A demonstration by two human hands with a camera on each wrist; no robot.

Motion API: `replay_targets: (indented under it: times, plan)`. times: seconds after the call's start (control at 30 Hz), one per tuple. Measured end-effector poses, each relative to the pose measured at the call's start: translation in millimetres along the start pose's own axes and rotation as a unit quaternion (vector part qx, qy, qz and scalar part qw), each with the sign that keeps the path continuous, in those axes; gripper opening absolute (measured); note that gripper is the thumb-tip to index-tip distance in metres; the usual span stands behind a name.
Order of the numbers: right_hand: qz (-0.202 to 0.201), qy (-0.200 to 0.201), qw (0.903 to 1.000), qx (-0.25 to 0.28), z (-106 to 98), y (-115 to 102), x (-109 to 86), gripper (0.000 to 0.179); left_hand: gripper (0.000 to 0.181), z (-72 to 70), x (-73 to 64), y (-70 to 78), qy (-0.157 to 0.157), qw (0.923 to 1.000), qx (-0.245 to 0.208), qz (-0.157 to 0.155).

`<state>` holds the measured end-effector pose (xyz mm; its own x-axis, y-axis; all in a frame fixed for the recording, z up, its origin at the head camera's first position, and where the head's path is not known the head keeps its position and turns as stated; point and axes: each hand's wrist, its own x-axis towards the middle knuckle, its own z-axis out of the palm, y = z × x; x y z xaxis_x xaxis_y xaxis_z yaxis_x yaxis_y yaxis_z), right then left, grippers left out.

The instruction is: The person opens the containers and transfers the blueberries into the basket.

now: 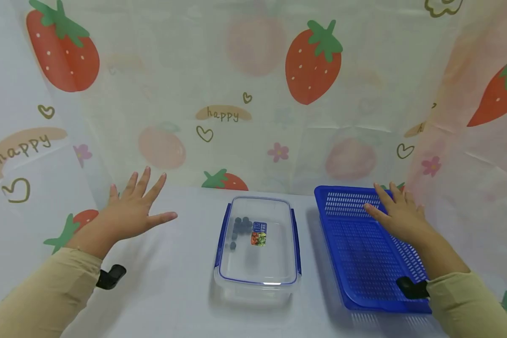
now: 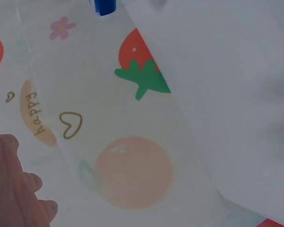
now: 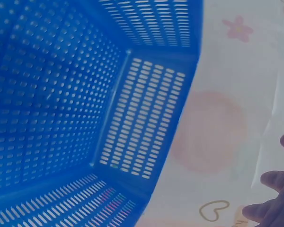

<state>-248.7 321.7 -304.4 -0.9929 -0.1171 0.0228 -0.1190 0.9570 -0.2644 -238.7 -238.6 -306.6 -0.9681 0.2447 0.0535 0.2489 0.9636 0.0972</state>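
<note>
A clear food storage box (image 1: 274,263) with a blue-edged lid stands in the middle of the white table. Through the lid several small dark round pieces, perhaps blueberries (image 1: 242,226), show at its left. My left hand (image 1: 131,211) hovers to the left of the box, fingers spread, holding nothing. In the left wrist view only part of that hand (image 2: 14,184) shows. Over the blue plastic basket (image 1: 355,263) on the right is my right hand (image 1: 399,216), its fingers spread and nothing in them. The right wrist view catches its fingertips beside the basket's slotted wall (image 3: 142,118).
A cloth printed with strawberries (image 1: 314,65) hangs behind and at both sides, close to the table's far edge. The white table surface (image 1: 173,281) lies between the left arm and the box. A sticker (image 1: 259,234) is on the lid.
</note>
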Motion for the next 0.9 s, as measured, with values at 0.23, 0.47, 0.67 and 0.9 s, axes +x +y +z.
replay_targets:
  times: [0.23, 0.47, 0.67, 0.9]
  plan:
    - [-0.021, 0.005, 0.9993, 0.03, -2.1, -3.0, -1.2, 0.076, 0.095, 3.3, -3.0, 0.3, 0.009, 0.9995, -0.027, 0.01]
    - [-0.078, -0.004, 0.9863, 0.145, -3.8, -9.0, -2.7, 0.068, 0.091, -0.2, -3.5, 0.6, 0.021, 0.9918, -0.124, 0.024]
    - [-0.092, -0.002, 0.9713, 0.219, -5.7, -23.6, -5.3, 0.062, 0.089, -0.1, -4.8, 1.5, 0.014, 0.9766, -0.211, 0.037]
    - [-0.086, 0.01, 0.9489, 0.303, 1.7, -38.6, -6.5, 0.059, 0.083, 1.0, -5.8, 5.9, 0.01, 0.9508, -0.307, 0.039]
